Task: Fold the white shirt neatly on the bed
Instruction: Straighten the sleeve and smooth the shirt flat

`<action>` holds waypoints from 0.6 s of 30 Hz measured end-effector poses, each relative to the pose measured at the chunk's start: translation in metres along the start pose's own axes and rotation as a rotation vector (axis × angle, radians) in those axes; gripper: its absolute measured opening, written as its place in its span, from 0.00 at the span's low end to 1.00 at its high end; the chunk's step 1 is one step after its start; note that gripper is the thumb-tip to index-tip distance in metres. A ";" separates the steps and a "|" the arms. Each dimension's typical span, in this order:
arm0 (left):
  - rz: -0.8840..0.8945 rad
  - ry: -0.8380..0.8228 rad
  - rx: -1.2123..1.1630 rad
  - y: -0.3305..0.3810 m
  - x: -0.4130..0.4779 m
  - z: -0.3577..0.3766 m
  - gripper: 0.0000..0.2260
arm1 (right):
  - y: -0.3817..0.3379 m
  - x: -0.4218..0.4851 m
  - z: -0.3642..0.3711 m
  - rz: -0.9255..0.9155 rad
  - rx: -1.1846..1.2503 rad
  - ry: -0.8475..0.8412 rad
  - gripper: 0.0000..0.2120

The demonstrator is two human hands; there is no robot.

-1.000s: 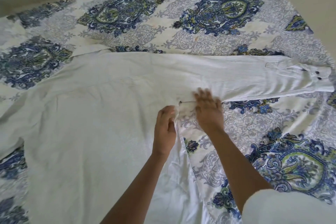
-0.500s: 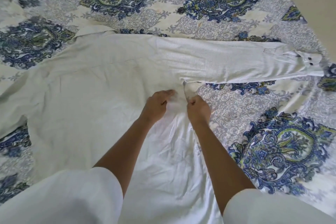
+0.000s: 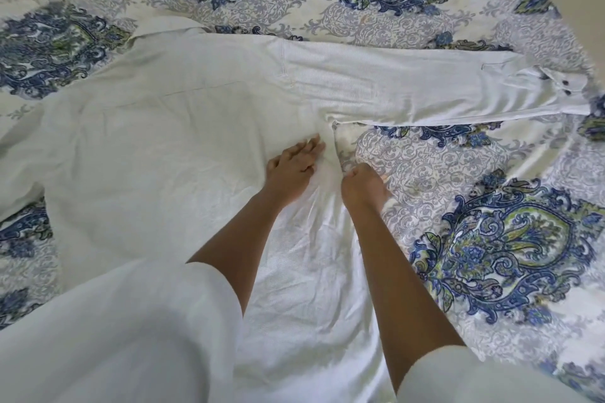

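The white shirt (image 3: 163, 141) lies spread on the patterned bed (image 3: 458, 173), its sleeve (image 3: 409, 91) stretched right. By the armpit, the left grip (image 3: 293, 167) rests flat, fingers straight, on the cloth. Just right of it, the right grip (image 3: 363, 186) pinches the shirt's edge.

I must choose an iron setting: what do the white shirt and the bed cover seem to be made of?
White shirt: likely thin woven cotton or a blend, matte; it creases softly and shows a fine weave on the sleeve. Bed cover: printed woven fabric, probably cotton, matte, flat blue-green pattern; fibre unconfirmed.
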State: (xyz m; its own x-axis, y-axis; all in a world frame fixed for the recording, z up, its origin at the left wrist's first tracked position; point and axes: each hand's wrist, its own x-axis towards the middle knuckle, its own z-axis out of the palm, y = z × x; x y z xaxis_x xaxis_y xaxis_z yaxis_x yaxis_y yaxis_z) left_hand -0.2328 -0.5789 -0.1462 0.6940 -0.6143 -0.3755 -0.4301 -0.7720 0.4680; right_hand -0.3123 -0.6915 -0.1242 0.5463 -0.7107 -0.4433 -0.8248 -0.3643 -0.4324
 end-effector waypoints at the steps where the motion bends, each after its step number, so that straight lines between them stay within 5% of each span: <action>1: 0.012 -0.004 0.012 0.000 0.006 -0.003 0.22 | 0.005 0.001 -0.003 0.023 0.054 -0.016 0.10; 4: 0.004 -0.008 0.079 0.005 0.015 -0.005 0.22 | 0.014 -0.005 -0.011 -0.043 0.220 -0.160 0.08; 8: 0.031 -0.141 0.171 0.059 -0.059 0.028 0.23 | 0.069 -0.065 -0.037 -0.027 -0.088 -0.318 0.08; 18: 0.108 -0.029 0.335 0.046 -0.122 0.079 0.31 | 0.118 -0.103 -0.025 0.065 -0.217 -0.435 0.12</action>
State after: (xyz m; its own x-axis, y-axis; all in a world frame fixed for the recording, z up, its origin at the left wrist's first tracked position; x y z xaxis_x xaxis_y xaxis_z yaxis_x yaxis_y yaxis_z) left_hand -0.3831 -0.5523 -0.1425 0.6193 -0.6961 -0.3633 -0.6691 -0.7100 0.2198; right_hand -0.4698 -0.6764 -0.1097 0.4645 -0.4360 -0.7708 -0.8456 -0.4770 -0.2398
